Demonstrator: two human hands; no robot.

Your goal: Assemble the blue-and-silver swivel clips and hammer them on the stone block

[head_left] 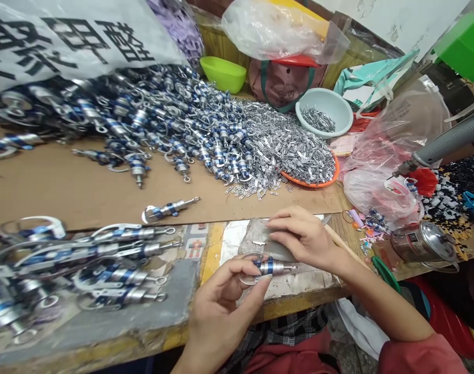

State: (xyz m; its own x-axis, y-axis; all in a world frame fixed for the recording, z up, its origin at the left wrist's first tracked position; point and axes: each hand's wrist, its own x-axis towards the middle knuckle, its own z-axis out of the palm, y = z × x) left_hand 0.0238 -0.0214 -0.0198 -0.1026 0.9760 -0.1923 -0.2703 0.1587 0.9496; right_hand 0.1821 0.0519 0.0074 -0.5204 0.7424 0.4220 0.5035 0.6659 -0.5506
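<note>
Pinching a metal fitting (275, 267) between thumb and fingers, the left hand (221, 298) holds it near the front edge of the worktable (295, 305), just on the near side of a grey slab (254, 228). The fitting lies nearly level: a shiny silver cylinder with a bright blue band round its body, narrowing to a thin stem on the right. Slim, pale curved strips bow out at its left end, partly hidden by the fingers. The right hand (305, 236) hovers over the slab, fingers bent and tips close to the thumb; whether anything sits between them, I cannot tell. A small silver piece (259, 242) lies on the slab beside those fingertips. Similar fittings (130, 293) lie to the left, their stems ending in rings.
</note>
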